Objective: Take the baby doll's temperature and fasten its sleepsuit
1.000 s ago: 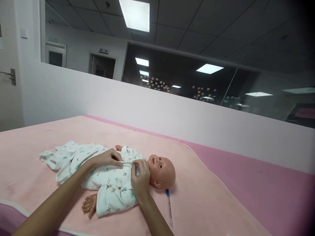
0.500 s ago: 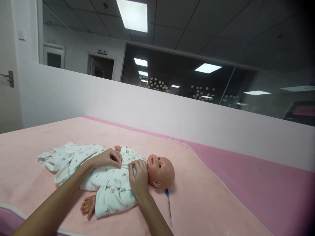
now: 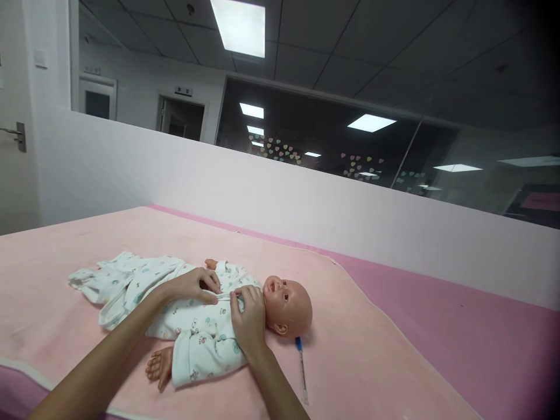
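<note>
A baby doll (image 3: pixel 289 306) lies on its back, head to the right, in a white patterned outfit (image 3: pixel 205 344). My left hand (image 3: pixel 195 284) rests on the chest of the outfit, thumb and fingers curled at the fabric's front edge. Close to the doll's neck, my right hand (image 3: pixel 248 315) pinches the same edge near the collar. One doll hand (image 3: pixel 160 367) sticks out of the near sleeve. The outfit's legs spread loosely to the left.
A thin clear stick with a blue end (image 3: pixel 301 367) lies beside the doll's head. The pink padded surface (image 3: pixel 371 361) meets a low white wall (image 3: pixel 306 204) with windows above. A door (image 3: pixel 13 146) stands at the far left.
The thumb and fingers of my left hand have spread slightly apart at the fabric. My right hand looks almost the same. The whole view has shifted a little.
</note>
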`<action>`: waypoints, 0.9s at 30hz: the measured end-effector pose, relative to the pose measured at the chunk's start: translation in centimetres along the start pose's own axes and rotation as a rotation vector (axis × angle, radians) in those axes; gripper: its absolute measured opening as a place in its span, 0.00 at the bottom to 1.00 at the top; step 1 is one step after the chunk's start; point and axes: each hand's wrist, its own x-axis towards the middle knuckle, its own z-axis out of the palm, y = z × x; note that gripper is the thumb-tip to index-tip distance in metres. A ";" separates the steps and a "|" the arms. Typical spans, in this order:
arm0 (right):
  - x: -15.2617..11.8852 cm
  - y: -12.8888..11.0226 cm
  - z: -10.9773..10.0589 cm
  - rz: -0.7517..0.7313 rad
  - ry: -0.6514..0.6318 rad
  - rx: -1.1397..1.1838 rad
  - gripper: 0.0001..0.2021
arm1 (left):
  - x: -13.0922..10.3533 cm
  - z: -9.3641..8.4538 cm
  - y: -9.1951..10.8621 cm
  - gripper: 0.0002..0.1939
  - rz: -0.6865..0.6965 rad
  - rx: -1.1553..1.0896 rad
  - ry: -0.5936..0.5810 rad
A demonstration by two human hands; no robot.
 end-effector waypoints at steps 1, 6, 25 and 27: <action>0.0 0.0 0.0 -0.002 0.004 0.001 0.06 | 0.0 0.0 0.0 0.08 0.002 -0.001 -0.004; 0.0 -0.1 0.0 -0.017 0.026 -0.002 0.06 | 0.1 0.1 0.1 0.10 -0.004 0.054 0.029; 0.0 0.1 0.1 0.012 0.018 0.018 0.05 | 0.1 0.0 0.0 0.11 -0.046 -0.008 0.001; 0.0 0.0 0.1 0.010 0.023 0.015 0.05 | 0.0 0.1 0.1 0.10 -0.035 0.014 0.006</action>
